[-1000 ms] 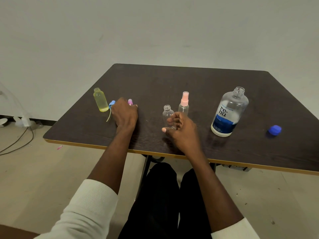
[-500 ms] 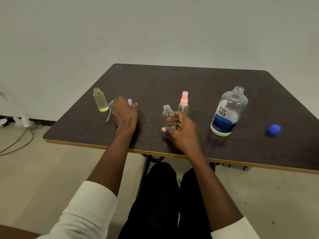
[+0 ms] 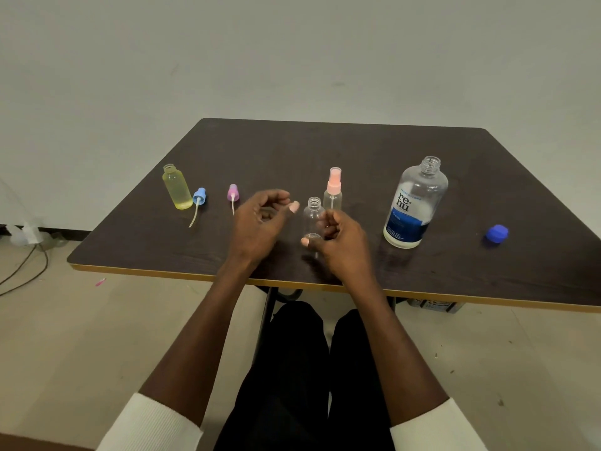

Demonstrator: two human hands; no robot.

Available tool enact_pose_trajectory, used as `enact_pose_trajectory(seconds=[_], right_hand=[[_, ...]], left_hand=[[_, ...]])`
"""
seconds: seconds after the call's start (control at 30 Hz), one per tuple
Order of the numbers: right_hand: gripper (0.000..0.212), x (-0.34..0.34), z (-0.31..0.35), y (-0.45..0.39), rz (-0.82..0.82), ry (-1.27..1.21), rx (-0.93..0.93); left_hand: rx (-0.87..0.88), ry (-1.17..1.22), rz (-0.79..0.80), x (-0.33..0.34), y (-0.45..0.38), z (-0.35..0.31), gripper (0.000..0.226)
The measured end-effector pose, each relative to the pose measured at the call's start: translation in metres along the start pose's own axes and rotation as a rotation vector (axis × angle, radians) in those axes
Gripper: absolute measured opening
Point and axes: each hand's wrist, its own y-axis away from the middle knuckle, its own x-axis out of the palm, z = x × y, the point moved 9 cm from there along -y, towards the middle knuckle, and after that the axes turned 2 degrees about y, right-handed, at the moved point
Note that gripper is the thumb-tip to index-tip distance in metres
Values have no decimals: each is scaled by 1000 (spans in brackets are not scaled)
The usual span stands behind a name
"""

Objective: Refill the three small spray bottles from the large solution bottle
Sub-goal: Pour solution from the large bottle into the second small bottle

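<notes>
The large solution bottle (image 3: 414,206) stands uncapped at the table's right, its blue cap (image 3: 497,233) lying further right. My right hand (image 3: 341,242) grips a clear uncapped small bottle (image 3: 313,216) upright near the middle. Behind it stands a clear spray bottle (image 3: 333,190) with its pink sprayer on. A yellow uncapped bottle (image 3: 177,187) stands at the left, with a blue sprayer head (image 3: 199,196) and a purple sprayer head (image 3: 233,193) lying beside it. My left hand (image 3: 260,219) hovers empty, fingers loosely curled, just left of the clear bottle.
The dark table (image 3: 325,151) has a yellow-trimmed front edge close to my knees. Cables (image 3: 22,271) and a pink scrap (image 3: 100,282) lie on the floor at the left. A grey wall stands behind the table.
My left hand has let go of the purple sprayer head on the table and moved right, toward the clear bottle. My right hand has kept its grip on that bottle.
</notes>
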Motion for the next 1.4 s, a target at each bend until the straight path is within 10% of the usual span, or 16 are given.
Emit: enact_pose_trajectory(seconds=[0.47,0.7,0.83,1.07,1.4], right_hand=[[52,-17,-6,10,-30,64,9],[26,-105,25,57,-670,52,-330],[48,-147,17,59,-869,48,-246],[93,-157,-8,15,-580,14,-4],[61,-158,4,2,-537,-23,-99]], left_hand=[[-65,75,269,40,13,-5,39],[-108,165,235,67,22,-12,36],[-119,159,258,89,26,-18,34],[-118,4,328,96,31,-17,38],[-113,-33,330,94,32,-21,37]])
